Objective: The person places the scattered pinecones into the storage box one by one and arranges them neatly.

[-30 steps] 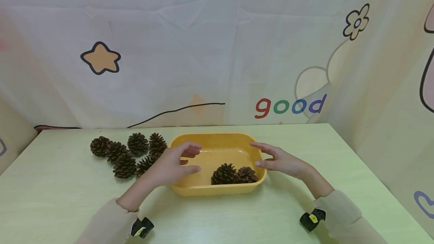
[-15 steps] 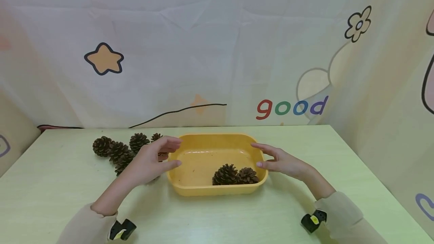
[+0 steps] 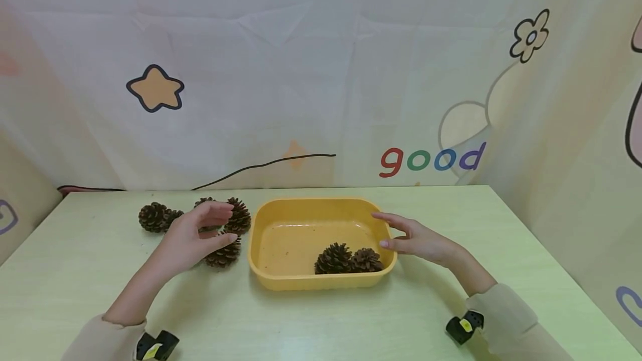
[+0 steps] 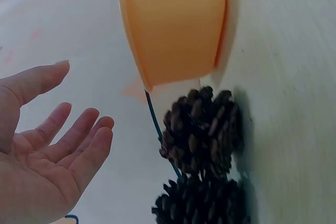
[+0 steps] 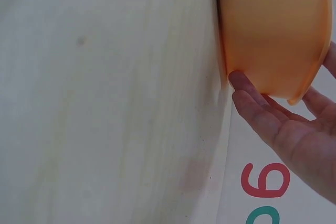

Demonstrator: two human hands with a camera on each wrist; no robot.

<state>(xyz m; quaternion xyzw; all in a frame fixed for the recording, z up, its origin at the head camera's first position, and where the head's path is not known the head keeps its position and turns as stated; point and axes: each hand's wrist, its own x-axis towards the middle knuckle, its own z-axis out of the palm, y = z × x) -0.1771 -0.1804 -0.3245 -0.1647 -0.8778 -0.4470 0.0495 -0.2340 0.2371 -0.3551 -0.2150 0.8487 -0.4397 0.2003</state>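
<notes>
My left hand (image 3: 189,238) hovers over the group of brown pine cones (image 3: 238,216) left of the tub, its fingers loosely bent and nothing between them. In the left wrist view the hand (image 4: 58,145) is apart from a pine cone (image 4: 199,132) near the tub wall. My right hand (image 3: 418,241) holds the right side of a yellow plastic tub (image 3: 321,281), thumb at the rim. Fingers (image 5: 257,111) lie against its outer wall in the right wrist view. Inside the tub, two pine cones (image 3: 333,259) sit at the front right.
A light green table (image 3: 321,327) bears everything. Behind it hangs a printed cloth (image 3: 251,99) with a star and the word "good". More pine cones (image 3: 152,216) lie at the back left, some partly hidden by my left hand.
My left hand has moved left, from over the tub's left side to over the pine cones. My right hand stays at the tub, and the two pine cones inside have not shifted.
</notes>
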